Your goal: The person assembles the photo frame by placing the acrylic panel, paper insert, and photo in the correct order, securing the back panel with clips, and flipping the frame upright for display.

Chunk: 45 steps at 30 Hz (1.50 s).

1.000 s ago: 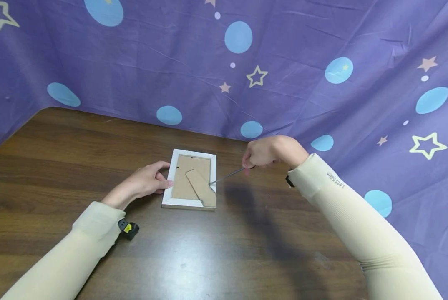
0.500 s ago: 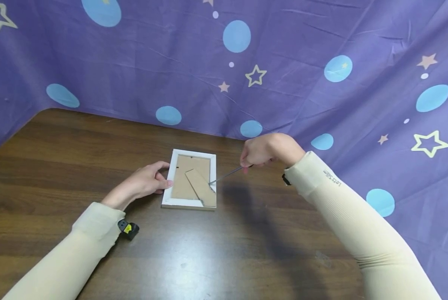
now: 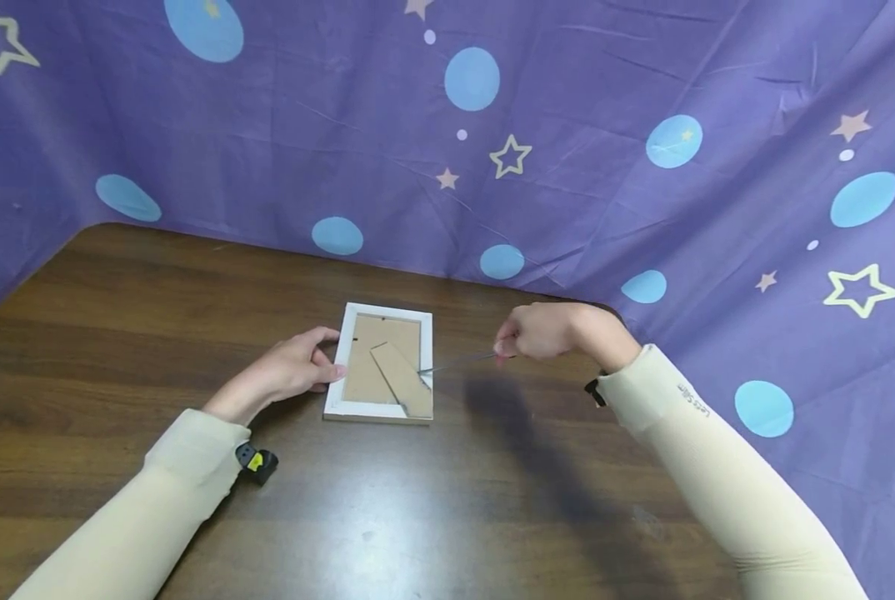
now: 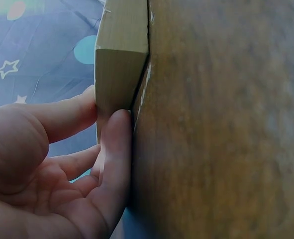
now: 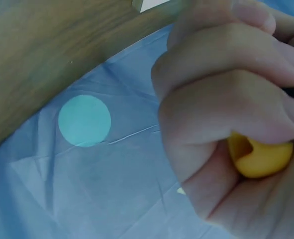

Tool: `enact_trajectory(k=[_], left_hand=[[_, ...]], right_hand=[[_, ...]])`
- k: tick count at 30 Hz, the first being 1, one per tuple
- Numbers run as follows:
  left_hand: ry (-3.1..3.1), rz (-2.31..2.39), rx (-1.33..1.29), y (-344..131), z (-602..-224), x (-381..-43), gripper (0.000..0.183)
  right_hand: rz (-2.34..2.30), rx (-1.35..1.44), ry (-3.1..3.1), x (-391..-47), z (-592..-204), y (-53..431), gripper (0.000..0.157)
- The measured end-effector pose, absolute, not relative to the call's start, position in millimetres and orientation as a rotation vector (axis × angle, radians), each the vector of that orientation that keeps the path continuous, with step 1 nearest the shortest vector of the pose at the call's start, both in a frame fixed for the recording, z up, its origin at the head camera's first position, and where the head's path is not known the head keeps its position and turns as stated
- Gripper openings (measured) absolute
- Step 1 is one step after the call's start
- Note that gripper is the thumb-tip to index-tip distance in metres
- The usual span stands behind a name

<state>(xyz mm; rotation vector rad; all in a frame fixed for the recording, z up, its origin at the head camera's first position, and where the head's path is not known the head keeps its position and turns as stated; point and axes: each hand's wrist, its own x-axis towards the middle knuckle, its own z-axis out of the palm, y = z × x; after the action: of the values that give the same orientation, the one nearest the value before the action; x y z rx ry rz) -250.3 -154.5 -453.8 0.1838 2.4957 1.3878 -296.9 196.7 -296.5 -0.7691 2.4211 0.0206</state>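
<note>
A white picture frame (image 3: 378, 409) lies face down, its brown backing board (image 3: 365, 367) and slanted easel stand (image 3: 402, 379) uppermost. My left hand (image 3: 288, 367) holds the frame's left side, thumb on the rim; the left wrist view has the fingers against its pale side (image 4: 119, 74). On the other side, my right hand (image 3: 548, 331) grips a screwdriver (image 3: 458, 363) by the handle. Its thin shaft slopes left to the right edge of the backing, beside the stand; exact tip contact is too small to tell. The right wrist view has the handle's yellow end (image 5: 263, 159) inside curled fingers.
The brown wooden table (image 3: 155, 333) spreads around the frame. A purple curtain (image 3: 342, 125) with stars and blue ovals hangs along the back and right. A small transparent scrap (image 3: 646, 522) lies on the table at the right.
My right hand has dropped and shifted slightly right, so the screwdriver slopes less steeply. Its tip end stays at the frame's right side. My left hand and the frame keep their places.
</note>
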Motion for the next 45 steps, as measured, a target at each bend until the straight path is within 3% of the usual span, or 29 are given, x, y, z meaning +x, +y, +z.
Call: enact_trajectory(k=[9,27,41,45], left_hand=[[2.494,1.396,0.164,-153.4,-456.7,-251.8,0.07],[2.507,1.396,0.163,-156.6,-454.9,-246.4,0.072],[2.503,1.397,0.179,-154.1,-453.2,-246.3,0.073],[2.5,1.395,0.19,-155.4,-452.3,-245.4,0.073]], right_hand=[[-0.163,-0.839,2.575,-284.7,-318.9,233.0,0.03],[-0.795,-0.511,2.684,-298.6,-387.2,304.5,0.042],[-0.928,-0.373,2.9,-296.0,-420.9,322.1,0.019],[-0.89,-0.352,2.942,-298.7,-424.9,327.6,0.021]])
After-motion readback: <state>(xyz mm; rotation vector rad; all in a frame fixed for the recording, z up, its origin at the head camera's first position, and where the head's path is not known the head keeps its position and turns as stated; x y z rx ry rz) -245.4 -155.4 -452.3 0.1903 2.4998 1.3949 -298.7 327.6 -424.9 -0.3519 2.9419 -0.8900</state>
